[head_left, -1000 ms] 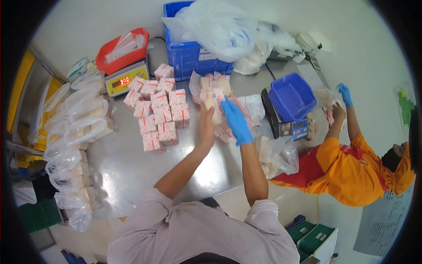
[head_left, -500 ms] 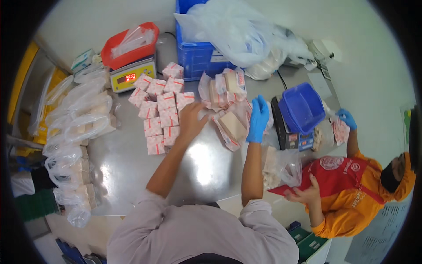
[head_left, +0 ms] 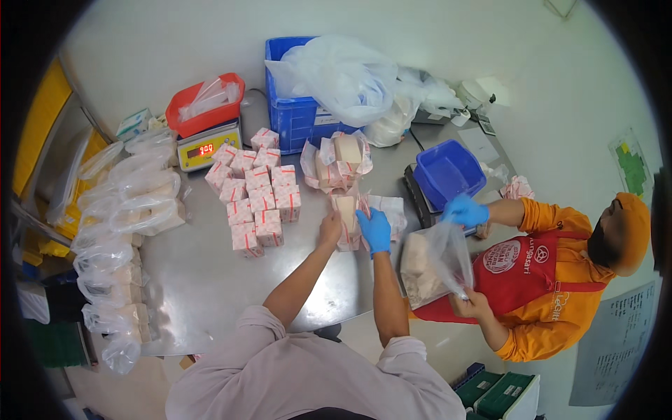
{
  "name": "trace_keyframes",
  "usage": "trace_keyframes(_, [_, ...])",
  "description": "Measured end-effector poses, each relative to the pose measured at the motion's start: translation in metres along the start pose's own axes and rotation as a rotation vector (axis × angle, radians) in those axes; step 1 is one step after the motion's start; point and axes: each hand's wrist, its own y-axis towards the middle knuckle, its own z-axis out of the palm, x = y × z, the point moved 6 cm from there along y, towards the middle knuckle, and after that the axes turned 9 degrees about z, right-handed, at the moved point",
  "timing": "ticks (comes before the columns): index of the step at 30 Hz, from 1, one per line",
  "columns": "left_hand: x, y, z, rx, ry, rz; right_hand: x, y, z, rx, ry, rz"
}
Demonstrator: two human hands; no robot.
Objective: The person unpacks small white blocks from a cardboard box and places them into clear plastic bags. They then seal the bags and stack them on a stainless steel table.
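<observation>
Pale beige rectangular block sits in red-and-white patterned paper on the silver metal table, bare left hand against its side, grip unclear, blue-gloved right hand pinching paper, seemingly mid-wrap, the next fold needing tautness!

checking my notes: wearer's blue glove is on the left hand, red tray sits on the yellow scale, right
In the head view, the blue glove is on the right hand, not the left hand; the red tray sits on the yellow scale.
</observation>
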Motion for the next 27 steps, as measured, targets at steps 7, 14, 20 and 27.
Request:
trace_keyframes(7, [0.009,-0.021,-0.017,-0.111,0.229,0.119,-0.041,-0.016,0.023,-0.006,0.436,0.077])
trace_keyframes(14, [0.04,-0.028,-0.055,-0.276,0.182,0.021,-0.129,0.022,0.021,0.008,0.527,0.079])
trace_keyframes(20, [0.074,-0.015,-0.07,-0.2,-0.459,-0.158,-0.09,-0.027,-0.018,-0.424,0.328,-0.036])
trace_keyframes(27, [-0.091,-0.079,-0.186,-0.172,0.691,0.779,0.011,-0.136,0.008,-0.218,0.749,-0.124])
